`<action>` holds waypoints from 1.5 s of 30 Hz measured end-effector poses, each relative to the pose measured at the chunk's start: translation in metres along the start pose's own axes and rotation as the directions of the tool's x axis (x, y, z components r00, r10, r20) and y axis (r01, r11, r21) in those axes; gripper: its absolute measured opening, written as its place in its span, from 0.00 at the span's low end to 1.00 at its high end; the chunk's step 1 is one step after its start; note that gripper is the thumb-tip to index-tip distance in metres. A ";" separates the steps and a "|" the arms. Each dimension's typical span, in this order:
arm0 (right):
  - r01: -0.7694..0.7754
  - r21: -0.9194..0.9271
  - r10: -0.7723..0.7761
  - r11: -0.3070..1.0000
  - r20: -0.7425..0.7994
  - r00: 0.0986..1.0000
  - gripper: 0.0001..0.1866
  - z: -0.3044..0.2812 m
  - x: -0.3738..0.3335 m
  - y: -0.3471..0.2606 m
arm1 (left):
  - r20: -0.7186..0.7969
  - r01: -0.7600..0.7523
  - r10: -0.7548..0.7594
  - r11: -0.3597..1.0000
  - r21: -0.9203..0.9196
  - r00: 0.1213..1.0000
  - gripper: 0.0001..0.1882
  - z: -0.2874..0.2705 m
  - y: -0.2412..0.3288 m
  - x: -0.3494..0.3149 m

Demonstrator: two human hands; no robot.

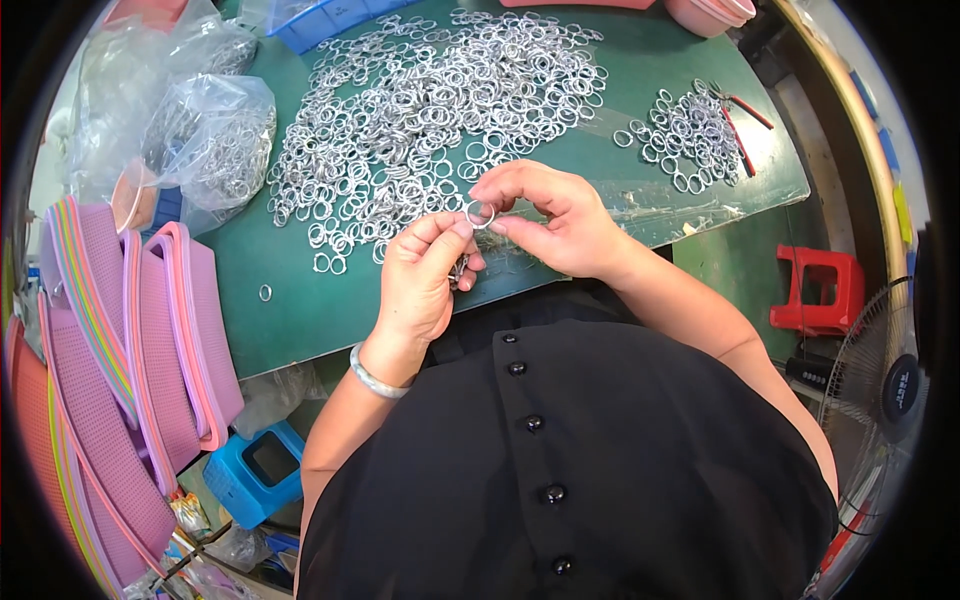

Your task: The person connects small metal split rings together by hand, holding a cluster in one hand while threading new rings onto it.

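Observation:
A silver metal ring (491, 221) is held between my two hands over the near edge of the green table. My left hand (418, 275) pinches its left side with thumb and forefinger. Small dark metal pieces (459, 268) show under the curled fingers of that hand; their kind I cannot make out. The thumb and fingers of my right hand (565, 222) close on the ring's right side. Just beyond my hands spreads a large heap of similar metal rings (440, 110).
A smaller ring pile (690, 135) lies at right beside red-handled pliers (748, 112). Clear bags of metal parts (225, 135) and stacked pink-purple baskets (165, 340) stand at left. One loose ring (265, 292) lies near them. A red stool (815, 290) and a fan (870, 370) are at right.

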State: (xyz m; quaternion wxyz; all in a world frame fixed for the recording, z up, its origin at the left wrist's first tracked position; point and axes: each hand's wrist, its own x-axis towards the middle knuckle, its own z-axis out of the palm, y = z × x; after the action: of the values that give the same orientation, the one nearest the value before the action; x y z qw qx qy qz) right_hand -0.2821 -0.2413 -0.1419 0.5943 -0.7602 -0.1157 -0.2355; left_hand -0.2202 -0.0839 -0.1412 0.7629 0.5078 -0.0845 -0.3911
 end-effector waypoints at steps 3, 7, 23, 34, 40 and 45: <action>0.030 -0.031 -0.030 0.999 -0.017 0.999 0.13 0.001 0.000 0.000 | 0.000 -0.006 0.006 1.000 -0.011 1.000 0.05 -0.001 -0.002 0.001; 0.060 -0.141 -0.067 0.988 -0.046 0.997 0.15 0.003 -0.001 -0.004 | 0.001 -0.007 0.007 0.999 -0.037 1.000 0.06 -0.002 -0.003 0.002; 0.249 -0.320 -0.255 0.914 0.024 0.967 0.18 0.004 0.001 -0.012 | 0.060 -0.008 0.016 0.991 -0.132 0.998 0.05 -0.003 -0.007 0.004; 0.043 -0.250 -0.085 0.967 -0.161 0.983 0.10 -0.010 0.001 0.002 | 0.121 0.102 -0.075 0.965 -0.241 0.990 0.07 -0.013 -0.006 0.008; 0.018 -0.262 -0.048 0.965 -0.109 0.993 0.08 -0.009 -0.003 0.008 | 0.154 0.162 -0.120 0.941 -0.296 0.981 0.08 -0.014 -0.005 0.008; 0.019 -0.254 -0.046 0.967 -0.102 0.994 0.07 -0.007 -0.004 0.009 | 0.181 0.224 -0.171 0.915 -0.335 0.968 0.08 -0.014 -0.003 0.009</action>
State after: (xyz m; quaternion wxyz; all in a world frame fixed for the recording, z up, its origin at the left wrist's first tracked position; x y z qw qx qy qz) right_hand -0.2826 -0.2495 -0.1500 0.4942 -0.8139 -0.0651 -0.2984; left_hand -0.2085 -0.0807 -0.1531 0.7896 0.3381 -0.0176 -0.5117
